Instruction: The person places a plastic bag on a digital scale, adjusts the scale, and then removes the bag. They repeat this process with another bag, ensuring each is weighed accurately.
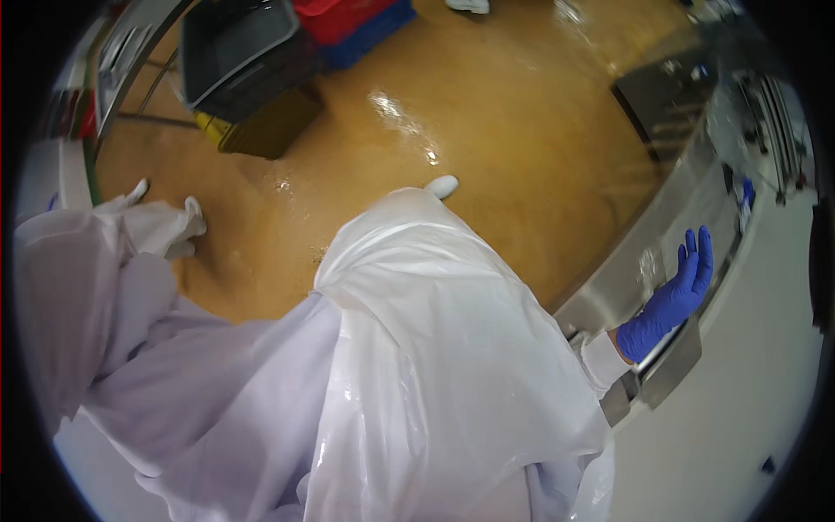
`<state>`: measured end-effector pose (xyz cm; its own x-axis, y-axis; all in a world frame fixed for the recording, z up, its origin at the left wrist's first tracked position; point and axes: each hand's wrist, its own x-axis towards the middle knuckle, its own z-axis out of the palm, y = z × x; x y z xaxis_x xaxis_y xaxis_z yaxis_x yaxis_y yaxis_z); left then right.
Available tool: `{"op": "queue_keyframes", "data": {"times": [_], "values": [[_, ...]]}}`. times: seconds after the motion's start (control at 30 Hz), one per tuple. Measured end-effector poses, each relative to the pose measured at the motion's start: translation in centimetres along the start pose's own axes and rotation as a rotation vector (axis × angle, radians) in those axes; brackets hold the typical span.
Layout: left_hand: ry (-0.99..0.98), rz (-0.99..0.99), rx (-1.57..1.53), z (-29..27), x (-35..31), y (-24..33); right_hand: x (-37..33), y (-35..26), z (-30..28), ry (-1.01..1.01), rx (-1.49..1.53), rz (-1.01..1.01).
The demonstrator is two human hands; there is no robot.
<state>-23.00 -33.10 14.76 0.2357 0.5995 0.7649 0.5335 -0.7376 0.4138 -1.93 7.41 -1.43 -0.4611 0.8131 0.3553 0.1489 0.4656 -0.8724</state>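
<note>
Fingers (704, 257), right hand, gloved in blue-purple: outstretched, nearly together with slim gaps, pinching nothing that I can see. My right hand (665, 313), one, extends over the edge of the steel counter (600, 291), one, the thing nearest to it, at my right; whether glove and metal touch, I cannot tell. My left hand: out of view, state of its fingers unknown. Step in hand, by my judgement: an empty-handed reach or a steadying gesture, nothing taken up. Next move, likewise judged: calls for picking a spot on the metal, then lowering and curling the fingers. Other items, as counted: white apron (435, 348), one, mine (it hides most of my legs); dark grey tub (235, 48), one; red crate (344, 19), one; blue crate (370, 37), one; yellow crate (270, 128), one, just below the grey tub; white boot (442, 186), one, poking past my apron; boots (193, 217) at far left, also white, at least two.
</note>
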Motion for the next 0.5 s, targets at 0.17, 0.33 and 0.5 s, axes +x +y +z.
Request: {"op": "queue_keyframes", "data": {"times": [0.17,0.33,0.5], "values": [[-0.016,-0.057,0.072,-0.1,-1.3,3.0,1.9,-0.8,5.3,-0.145,0.075,0.023],[-0.002,-0.112,0.092,0.0,-1.7,4.1,2.1,-0.3,6.7,-0.335,0.059,-0.055],[-0.052,-0.176,0.116,-0.2,-0.9,4.3,1.7,2.3,5.5,-0.437,-0.031,-0.056]]}}
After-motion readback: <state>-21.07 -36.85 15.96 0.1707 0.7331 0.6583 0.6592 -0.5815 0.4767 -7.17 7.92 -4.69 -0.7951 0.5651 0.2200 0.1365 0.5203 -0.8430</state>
